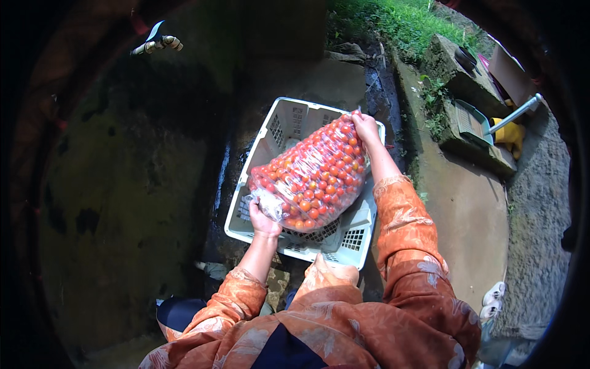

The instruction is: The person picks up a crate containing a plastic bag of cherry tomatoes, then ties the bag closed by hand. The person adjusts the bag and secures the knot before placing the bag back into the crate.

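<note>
A large clear plastic bag full of cherry tomatoes, mostly red with some orange ones, lies slantwise over a white plastic crate. My left hand holds the bunched lower-left end of the bag, its fingers partly hidden beneath the plastic. At the upper right end, my right hand is closed on the bag's corner. The bag covers much of the crate's inside, and I cannot tell whether it rests on the crate's floor. Slotted walls show around it.
A pipe with a tap juts out at the upper left. Along the right run a concrete ledge, a dustpan with a long handle and a yellow boot-like thing. White shoes stand at the lower right. Grass grows at the back.
</note>
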`<state>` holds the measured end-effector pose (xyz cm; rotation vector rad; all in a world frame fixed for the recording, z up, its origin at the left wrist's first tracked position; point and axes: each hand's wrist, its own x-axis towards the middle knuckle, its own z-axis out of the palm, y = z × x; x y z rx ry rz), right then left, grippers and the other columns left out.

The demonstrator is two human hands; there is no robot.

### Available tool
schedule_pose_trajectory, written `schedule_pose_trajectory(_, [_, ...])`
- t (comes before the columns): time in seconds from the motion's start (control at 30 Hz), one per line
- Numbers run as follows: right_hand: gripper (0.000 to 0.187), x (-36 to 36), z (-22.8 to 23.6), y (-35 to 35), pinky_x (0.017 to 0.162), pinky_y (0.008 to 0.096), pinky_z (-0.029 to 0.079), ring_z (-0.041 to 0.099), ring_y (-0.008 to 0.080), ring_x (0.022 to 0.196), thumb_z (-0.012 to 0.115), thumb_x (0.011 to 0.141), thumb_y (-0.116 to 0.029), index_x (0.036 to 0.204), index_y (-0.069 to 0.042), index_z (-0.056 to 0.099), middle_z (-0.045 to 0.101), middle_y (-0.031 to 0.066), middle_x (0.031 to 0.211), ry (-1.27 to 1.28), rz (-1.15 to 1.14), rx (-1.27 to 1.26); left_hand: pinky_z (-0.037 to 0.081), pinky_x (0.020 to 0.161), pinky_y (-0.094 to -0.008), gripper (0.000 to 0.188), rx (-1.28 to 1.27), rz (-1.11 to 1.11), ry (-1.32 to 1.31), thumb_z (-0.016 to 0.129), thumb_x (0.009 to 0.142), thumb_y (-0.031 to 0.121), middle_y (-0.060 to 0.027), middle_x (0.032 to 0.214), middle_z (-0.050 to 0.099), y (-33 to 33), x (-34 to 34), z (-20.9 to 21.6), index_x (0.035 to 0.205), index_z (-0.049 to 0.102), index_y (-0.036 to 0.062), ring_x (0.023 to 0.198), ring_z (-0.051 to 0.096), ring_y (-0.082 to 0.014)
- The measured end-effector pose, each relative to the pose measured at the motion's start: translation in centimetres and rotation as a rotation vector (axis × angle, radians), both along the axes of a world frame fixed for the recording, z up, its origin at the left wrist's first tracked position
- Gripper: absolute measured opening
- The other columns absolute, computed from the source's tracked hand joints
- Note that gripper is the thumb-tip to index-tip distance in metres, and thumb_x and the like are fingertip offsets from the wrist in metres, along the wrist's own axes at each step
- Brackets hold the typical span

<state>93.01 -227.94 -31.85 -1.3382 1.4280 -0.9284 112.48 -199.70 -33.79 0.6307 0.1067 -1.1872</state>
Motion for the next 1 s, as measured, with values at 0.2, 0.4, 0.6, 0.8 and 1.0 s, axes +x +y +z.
schedule_pose_trajectory(0.2, [0.033, 1.5, -0.9, 2.1, 0.078, 0.0379, 0.048, 0.064, 0.0305, 0.085, 0.061, 0.072, -0.032, 0.093, -0.008, 0.067, 0.067, 0.0151, 0.088, 0.242, 0.026, -0.17, 0.044, 0.093, -0.0432, 0.041, 0.416, 0.013, -0.085, 0.037, 0.091, 0.029, -0.0144, 0.115, 0.058, -0.8, 2.0, -7.0, 0.117, 0.05, 0.0002, 0.107, 0.056, -0.0291])
schedule_pose_trajectory(0.4, [0.033, 0.6, 0.7, 9.2, 0.081, 0.0377, 0.045, 0.059, 0.0301, 0.093, 0.062, 0.076, -0.032, 0.094, -0.004, 0.063, 0.061, 0.0135, 0.096, 0.23, 0.036, -0.331, 0.037, 0.097, -0.0404, 0.058, 0.803, -0.311, -1.392, 0.062, 0.073, 0.007, -0.0136, 0.124, 0.042, 1.8, 3.9, 0.7, 0.124, 0.036, 0.0056, 0.115, 0.044, -0.0271])
schedule_pose_trajectory(0.6, [0.036, 0.2, -0.7, 11.4, 0.088, 0.0359, 0.043, 0.057, 0.0289, 0.097, 0.043, 0.091, -0.025, 0.116, 0.0, 0.053, 0.059, 0.0163, 0.106, -0.136, -0.054, -0.352, 0.025, 0.105, -0.0418, 0.072, 0.138, -0.519, -1.862, 0.066, 0.076, 0.043, -0.0168, 0.132, 0.044, -9.9, -2.1, 5.7, 0.132, 0.039, 0.0074, 0.127, 0.037, -0.0314])
schedule_pose_trajectory(0.8, [0.036, -4.7, -3.1, 9.2, 0.086, 0.0323, 0.045, 0.057, 0.0203, 0.099, 0.049, 0.089, -0.02, 0.121, -0.002, 0.05, 0.055, 0.0136, 0.116, -0.234, -0.168, -0.117, 0.04, 0.097, -0.0373, 0.078, 0.332, -0.735, -1.895, 0.063, 0.072, 0.061, -0.0168, 0.12, 0.056, -20.5, -7.7, 3.6, 0.127, 0.048, 0.0058, 0.113, 0.053, -0.0295])
schedule_pose_trajectory(1.0, [0.042, -6.2, -5.5, 15.2, 0.099, 0.0367, 0.035, 0.045, 0.0219, 0.118, 0.047, 0.093, -0.022, 0.129, -0.001, 0.042, 0.046, 0.013, 0.13, -0.591, -0.467, -0.002, 0.044, 0.087, -0.0401, 0.051, 0.292, -0.663, -1.828, 0.053, 0.081, 0.052, -0.0153, 0.102, 0.064, -22.6, -9.2, 3.5, 0.106, 0.063, 0.0093, 0.1, 0.059, -0.0318])
